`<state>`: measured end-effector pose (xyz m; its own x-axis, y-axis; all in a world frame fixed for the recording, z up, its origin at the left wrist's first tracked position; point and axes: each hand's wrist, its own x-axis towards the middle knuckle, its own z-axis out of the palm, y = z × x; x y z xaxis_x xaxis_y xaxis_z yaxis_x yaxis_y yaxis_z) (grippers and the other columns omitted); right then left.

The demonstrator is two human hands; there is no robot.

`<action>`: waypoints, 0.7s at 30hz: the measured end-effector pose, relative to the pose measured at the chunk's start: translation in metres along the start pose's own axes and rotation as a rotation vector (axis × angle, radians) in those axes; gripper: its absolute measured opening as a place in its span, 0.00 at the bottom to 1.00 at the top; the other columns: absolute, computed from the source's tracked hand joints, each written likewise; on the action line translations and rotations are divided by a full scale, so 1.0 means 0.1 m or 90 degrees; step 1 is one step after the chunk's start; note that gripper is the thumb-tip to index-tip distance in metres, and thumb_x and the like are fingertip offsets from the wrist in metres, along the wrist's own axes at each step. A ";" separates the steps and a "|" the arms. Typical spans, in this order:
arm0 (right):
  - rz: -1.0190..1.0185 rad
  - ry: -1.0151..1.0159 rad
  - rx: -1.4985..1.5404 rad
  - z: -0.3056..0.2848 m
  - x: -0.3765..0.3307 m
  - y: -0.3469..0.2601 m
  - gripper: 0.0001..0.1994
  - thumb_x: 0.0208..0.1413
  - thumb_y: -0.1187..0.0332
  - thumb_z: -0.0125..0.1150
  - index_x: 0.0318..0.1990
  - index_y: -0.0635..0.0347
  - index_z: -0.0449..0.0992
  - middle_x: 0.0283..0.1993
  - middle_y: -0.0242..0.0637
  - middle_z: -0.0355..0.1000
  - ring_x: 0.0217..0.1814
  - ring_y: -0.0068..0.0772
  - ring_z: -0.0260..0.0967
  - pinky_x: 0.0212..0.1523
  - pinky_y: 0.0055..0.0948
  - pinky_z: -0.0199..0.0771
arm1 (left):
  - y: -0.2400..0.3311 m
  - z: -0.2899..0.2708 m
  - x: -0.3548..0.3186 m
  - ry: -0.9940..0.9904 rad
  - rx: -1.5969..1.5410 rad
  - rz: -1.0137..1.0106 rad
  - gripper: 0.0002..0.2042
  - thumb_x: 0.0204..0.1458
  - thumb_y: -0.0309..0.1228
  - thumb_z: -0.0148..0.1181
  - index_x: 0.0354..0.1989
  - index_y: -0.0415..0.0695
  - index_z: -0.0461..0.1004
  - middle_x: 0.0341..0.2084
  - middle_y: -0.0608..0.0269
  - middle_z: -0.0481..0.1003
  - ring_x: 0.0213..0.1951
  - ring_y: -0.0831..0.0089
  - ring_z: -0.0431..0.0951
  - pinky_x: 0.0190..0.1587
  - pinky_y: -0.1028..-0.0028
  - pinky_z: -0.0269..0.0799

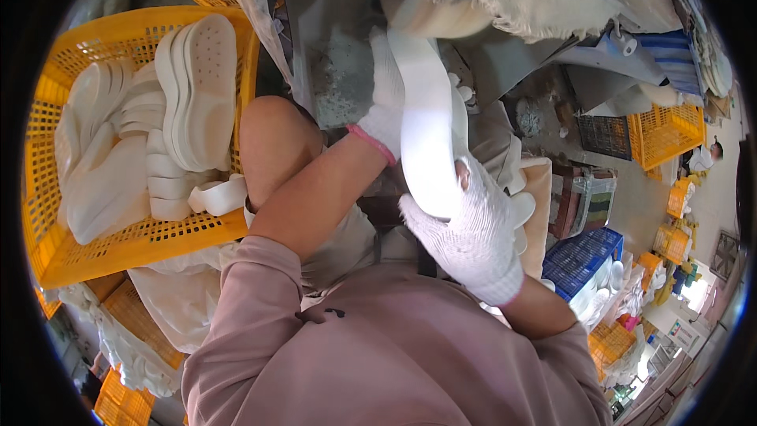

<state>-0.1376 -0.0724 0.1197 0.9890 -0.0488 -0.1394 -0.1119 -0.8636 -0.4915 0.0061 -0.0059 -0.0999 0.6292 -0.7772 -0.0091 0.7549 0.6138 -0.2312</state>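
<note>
A long white shoe sole [427,126] stands on edge between my two hands, its side turned up and brightly lit. My left hand [386,83], in a white knit glove with a pink cuff, closes on its far part from the left; some fingers are hidden behind the sole. At the near end my right hand [473,233], gloved the same way, is closed round it, and skin shows through a hole in the glove. The sole's far end meets a pale, blurred buffing wheel [438,16] under frayed cloth [544,4]; whether they touch I cannot tell.
On my left a yellow plastic basket [142,256] holds several white soles [206,91]. More white soles [520,209] lie beside my right hand. A grey dusty hood [339,63] stands ahead. Farther right are a blue crate [582,264] and yellow crates [670,138].
</note>
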 end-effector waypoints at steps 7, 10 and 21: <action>-0.139 0.167 -0.013 0.02 0.66 0.07 0.19 0.51 0.60 0.79 0.46 0.59 0.83 0.38 0.48 0.84 0.40 0.55 0.83 0.42 0.42 0.84 | 0.38 0.15 0.37 0.115 0.025 0.209 0.37 0.71 0.64 0.38 0.68 0.42 0.69 0.57 0.48 0.78 0.57 0.41 0.77 0.63 0.47 0.75; -0.058 0.142 0.051 -0.07 0.79 -0.05 0.18 0.53 0.59 0.77 0.48 0.58 0.83 0.38 0.48 0.84 0.41 0.54 0.84 0.42 0.43 0.84 | 0.47 0.21 0.35 0.119 0.382 0.158 0.30 0.73 0.54 0.40 0.64 0.38 0.71 0.54 0.46 0.79 0.53 0.50 0.81 0.59 0.54 0.79; -0.084 0.267 0.033 0.29 0.92 0.26 0.24 0.47 0.53 0.80 0.50 0.55 0.86 0.37 0.44 0.85 0.37 0.52 0.84 0.41 0.42 0.84 | 0.28 0.54 0.06 0.242 0.449 0.232 0.12 0.71 0.33 0.51 0.53 0.36 0.74 0.39 0.55 0.81 0.41 0.64 0.85 0.45 0.64 0.83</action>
<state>-0.0519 -0.0852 0.0691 0.9477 -0.1484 0.2826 0.0238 -0.8501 -0.5260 0.0415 0.0144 -0.0535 0.8435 -0.4329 -0.3180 0.5372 0.6770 0.5031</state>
